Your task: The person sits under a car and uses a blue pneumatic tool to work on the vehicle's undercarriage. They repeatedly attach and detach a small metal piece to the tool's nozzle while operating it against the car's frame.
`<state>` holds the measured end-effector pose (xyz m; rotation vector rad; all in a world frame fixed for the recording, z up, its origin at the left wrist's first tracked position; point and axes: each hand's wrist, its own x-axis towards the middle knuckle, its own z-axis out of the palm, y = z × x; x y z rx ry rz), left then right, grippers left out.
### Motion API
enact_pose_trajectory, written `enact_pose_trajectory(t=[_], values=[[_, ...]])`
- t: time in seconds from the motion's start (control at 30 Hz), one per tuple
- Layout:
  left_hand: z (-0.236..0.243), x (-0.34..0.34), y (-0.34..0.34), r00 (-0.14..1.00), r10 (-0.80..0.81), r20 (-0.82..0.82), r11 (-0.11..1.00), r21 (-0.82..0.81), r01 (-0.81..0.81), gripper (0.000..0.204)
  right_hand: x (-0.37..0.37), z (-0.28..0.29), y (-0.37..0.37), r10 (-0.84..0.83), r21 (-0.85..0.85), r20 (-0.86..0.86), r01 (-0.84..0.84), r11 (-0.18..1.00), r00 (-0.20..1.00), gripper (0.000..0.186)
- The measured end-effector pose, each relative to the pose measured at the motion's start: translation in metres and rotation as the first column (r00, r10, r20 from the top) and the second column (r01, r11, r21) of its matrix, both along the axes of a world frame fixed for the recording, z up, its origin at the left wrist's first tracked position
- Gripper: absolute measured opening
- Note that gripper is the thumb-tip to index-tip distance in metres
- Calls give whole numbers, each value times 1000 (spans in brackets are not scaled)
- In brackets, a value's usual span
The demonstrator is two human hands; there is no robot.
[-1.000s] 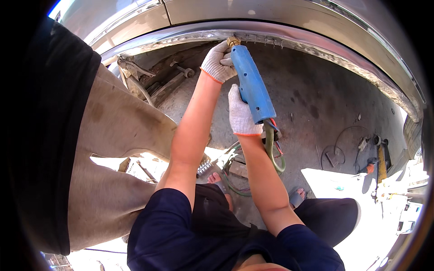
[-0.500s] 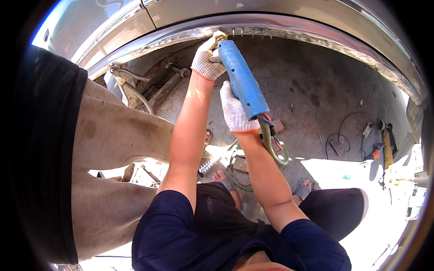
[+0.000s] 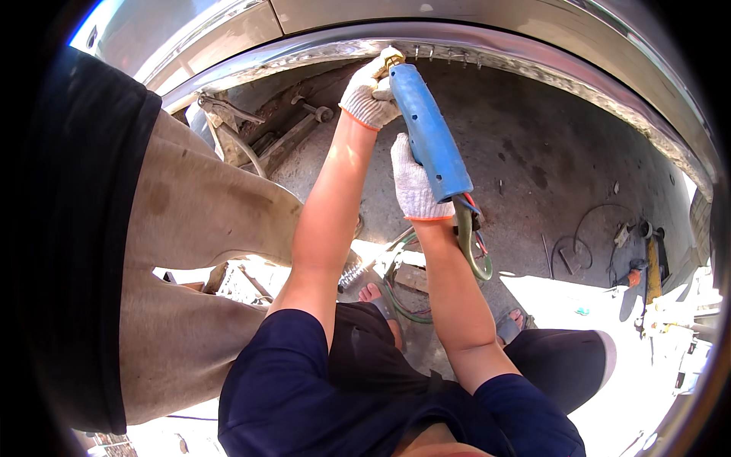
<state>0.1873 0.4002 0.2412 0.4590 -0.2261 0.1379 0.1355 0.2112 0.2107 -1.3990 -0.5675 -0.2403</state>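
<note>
Blue tool (image 3: 430, 129), one: spanned both hands; left hand (image 3: 369, 93), gloved, curled around its brass-coloured tip (image 3: 391, 59); right hand (image 3: 415, 183), gloved, gripped its rear body; car sill (image 3: 304, 55), just beyond left hand, already bore several pins (image 3: 449, 56), to that hand's right; remainder could not be told

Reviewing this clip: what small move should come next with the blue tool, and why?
Probably align the brass-coloured tip squarely with the sill edge: the tip is there, left of a row of pins, the left hand is beside it, and the right hand grips the blue tool. Contact is unclear.
</note>
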Motion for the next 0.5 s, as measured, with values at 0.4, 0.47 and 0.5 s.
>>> enact_pose_trajectory(t=[0.4, 0.47, 0.5], values=[[5, -1, -4, 989, 131, -76, 988, 96, -123, 25, 0, -6, 2, -161, -229, 141, 191, 954, 977, 23], [11, -6, -6, 996, 87, -37, 992, 91, -83, 25, -1, -3, 3, -141, -212, 134, 167, 963, 981, 24], [17, -7, -16, 980, 173, -96, 982, 98, -164, 23, -1, -3, 2, -134, -209, 130, 159, 965, 982, 25]])
